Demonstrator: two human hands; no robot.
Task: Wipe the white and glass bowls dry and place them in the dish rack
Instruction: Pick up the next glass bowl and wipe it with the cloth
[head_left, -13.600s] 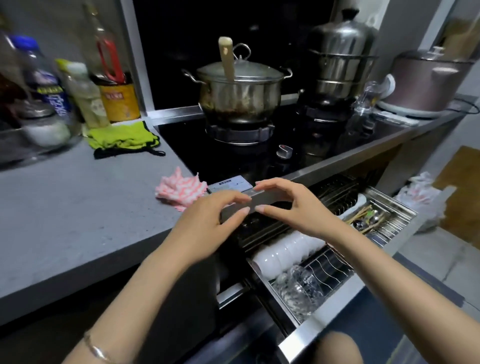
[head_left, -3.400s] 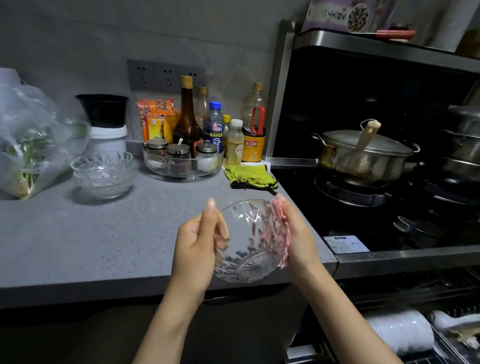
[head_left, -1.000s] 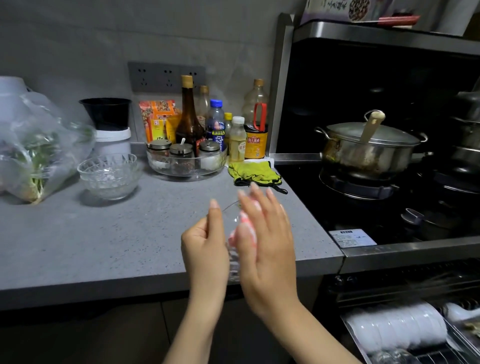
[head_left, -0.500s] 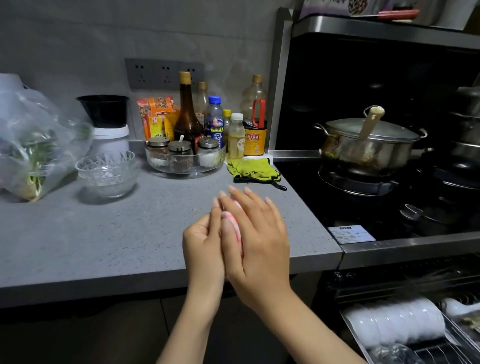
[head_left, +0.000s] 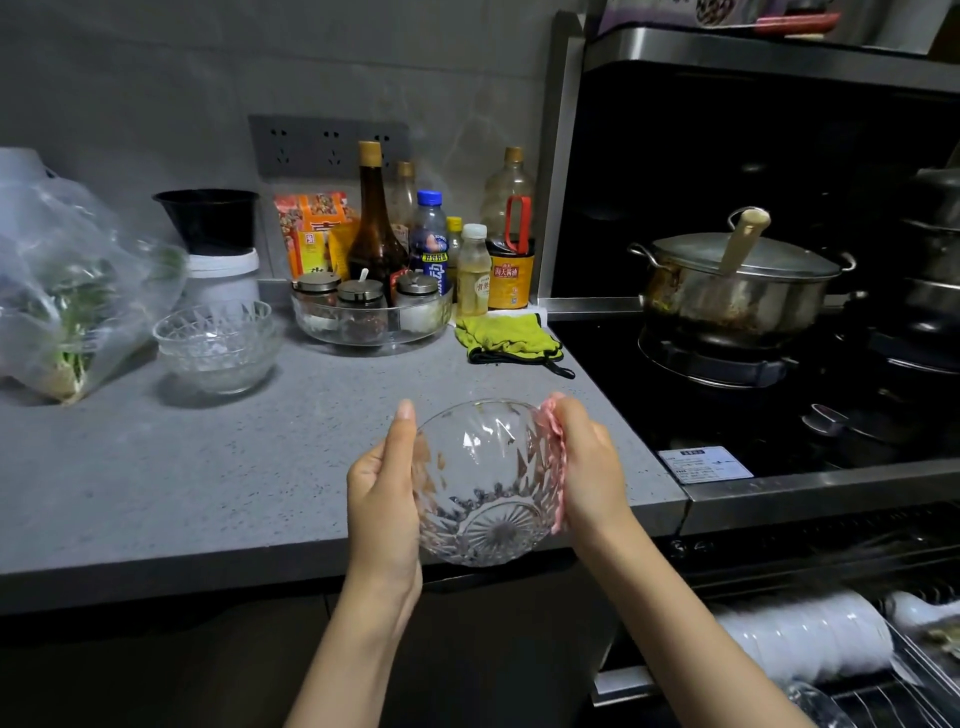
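A cut-glass bowl (head_left: 485, 483) is held tilted over the counter's front edge, its inside facing me. My left hand (head_left: 384, 499) grips its left rim, thumb along the edge. My right hand (head_left: 589, 467) presses a pink cloth (head_left: 551, 441) against the bowl's right side. More glass bowls (head_left: 215, 343) stand stacked on the counter at the left. White bowls (head_left: 810, 636) stand in a row in the pull-out dish rack (head_left: 904, 696) at the lower right, with another glass bowl (head_left: 815, 701) in front of them.
Grey counter (head_left: 182, 478) with a bag of greens (head_left: 67, 296), a black and white container (head_left: 215, 244), bottles and a glass tray of spice jars (head_left: 371, 312), a green cloth (head_left: 506, 338). Stove at the right holds a lidded pot (head_left: 732, 280).
Half a second ago my right hand covered the bowl with the cloth; now it has swung to the bowl's right side, and the bowl's inside is open to view.
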